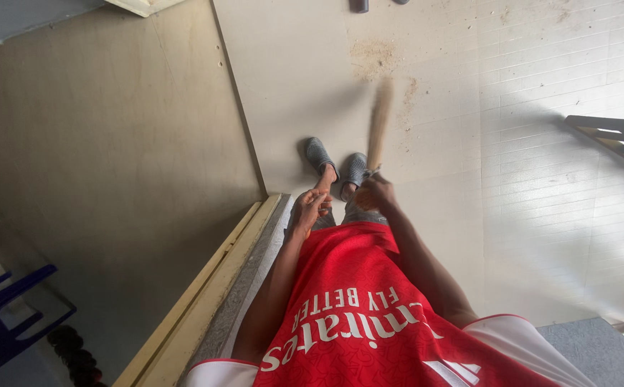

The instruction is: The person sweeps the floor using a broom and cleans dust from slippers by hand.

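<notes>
The right hand [375, 192] sits just right of the middle of the head view, its fingers [383, 188] curled tight around the lower end of a hand broom [380, 122], which runs from the fist toward twelve o'clock and ends in a blurred, straw-coloured brush head over the floor [541, 179]. The bound grip of the broom is buried in the fist, so only the bristle part shows above the knuckles. The left hand [307, 212] hangs at about nine o'clock of the right one, close beside it but apart from the broom; its fingers [320, 201] are loosely bent and hold nothing that can be made out. Between and above the two hands, at roughly eleven o'clock of the right fist, a pair of grey slip-on shoes [337, 166] stands on the pale tiled floor. At twelve o'clock of the brush head lies a patch of sawdust-like dirt [373, 56], with thinner specks trailing to its right. A red jersey [369, 308] with white lettering and white sleeve trim fills the six o'clock part of the view. At nine o'clock a pale wooden edge [204, 287] runs diagonally beside a large flat beige board [111, 143]. A blue plastic chair [3, 315] shows at eight o'clock, and dark wooden slats [613, 136] at three o'clock.
</notes>
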